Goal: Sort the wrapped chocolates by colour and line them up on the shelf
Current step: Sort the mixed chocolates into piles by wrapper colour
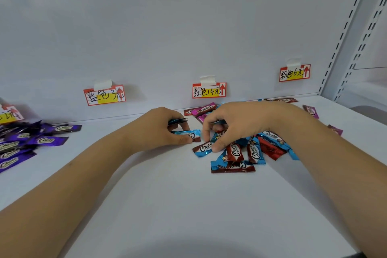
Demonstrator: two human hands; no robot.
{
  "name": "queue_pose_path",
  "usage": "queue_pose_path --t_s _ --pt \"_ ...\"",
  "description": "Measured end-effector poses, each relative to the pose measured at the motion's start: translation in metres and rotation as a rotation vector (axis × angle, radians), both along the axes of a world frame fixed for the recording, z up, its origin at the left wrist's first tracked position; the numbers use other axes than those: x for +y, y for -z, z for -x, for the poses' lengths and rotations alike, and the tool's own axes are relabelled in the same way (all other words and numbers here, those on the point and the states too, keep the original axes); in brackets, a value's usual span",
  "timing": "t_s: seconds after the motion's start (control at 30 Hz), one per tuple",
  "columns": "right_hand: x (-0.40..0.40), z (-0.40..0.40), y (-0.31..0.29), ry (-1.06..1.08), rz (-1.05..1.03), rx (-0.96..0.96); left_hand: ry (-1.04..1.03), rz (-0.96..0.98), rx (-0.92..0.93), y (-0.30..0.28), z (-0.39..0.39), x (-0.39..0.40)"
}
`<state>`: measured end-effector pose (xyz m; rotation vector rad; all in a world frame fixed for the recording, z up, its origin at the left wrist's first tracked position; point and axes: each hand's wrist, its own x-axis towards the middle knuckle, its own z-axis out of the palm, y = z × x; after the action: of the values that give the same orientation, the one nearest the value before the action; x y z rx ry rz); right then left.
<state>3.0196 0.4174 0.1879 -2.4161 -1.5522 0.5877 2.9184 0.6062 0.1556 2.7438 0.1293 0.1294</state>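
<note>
Chocolates in mixed wrappers lie heaped on the white shelf (167,205) under my right hand (236,123), each printed "Choco" in white script. My right fingers are curled down into the heap, thumb and forefinger pinching a blue one (204,149) at its edge, with another blue wrapper tucked up inside the palm. My left hand (165,125) is curled too: its thumb and fingers pinch a second blue chocolate (188,135) flat on the shelf, and a dark-edged wrapper (178,121) sticks out between the upper fingers.

Just right of my hands sit more blue ones (232,166) and a red one (270,150), overlapping. Behind my right hand, against the back wall, lie pink ones (204,109) and a red, with a few pink strays (311,111) further right. Far left is the purple pile (31,142), well apart from the rest.

Three tags are taped to the back wall, each with a red arrow pointing up. The left tag (104,95) reads 蓝色3元, the middle tag (209,90) 红色4元, the right tag (294,73) 粉色6元. A fourth tag (10,114) at the far left edge is cut off and blurred.
</note>
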Motion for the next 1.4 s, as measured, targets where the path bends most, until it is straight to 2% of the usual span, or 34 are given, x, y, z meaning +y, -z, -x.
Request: queue_pose_path --t_s 0.3,0.4,0.53,0.67,0.77,0.83,0.93,1.07,1.23,1.4 --pt "0.003 0.004 0.000 -0.019 -0.130 0.024 -0.007 0.077 -0.129 0.003 0.001 0.004" --pt "0.004 0.005 0.000 0.037 -0.280 0.059 -0.031 0.187 -0.175 0.006 0.000 0.009" --pt "0.004 0.006 -0.004 0.150 -0.471 0.144 -0.049 0.282 -0.146 0.007 -0.001 0.009" --pt "-0.001 0.000 -0.007 0.253 -0.493 0.093 -0.030 0.352 -0.122 0.005 0.000 0.004" --pt "-0.004 -0.004 -0.005 0.298 -0.510 0.260 -0.039 0.387 -0.094 0.001 0.001 -0.003" --pt "-0.005 -0.005 -0.004 0.296 -0.493 0.314 -0.025 0.428 -0.067 -0.002 0.003 -0.009" --pt "-0.006 -0.012 -0.002 0.278 -0.425 0.190 0.073 0.392 -0.076 -0.006 0.008 -0.020" --pt "-0.009 -0.015 -0.003 0.227 -0.209 0.107 0.187 0.316 -0.048 -0.010 0.015 -0.037" --pt "-0.009 -0.015 -0.004 0.124 0.026 0.012 0.222 0.165 0.051 -0.006 0.017 -0.050" --pt "-0.012 -0.020 -0.002 0.124 0.037 0.035 0.236 0.196 0.090 -0.009 0.015 -0.051"
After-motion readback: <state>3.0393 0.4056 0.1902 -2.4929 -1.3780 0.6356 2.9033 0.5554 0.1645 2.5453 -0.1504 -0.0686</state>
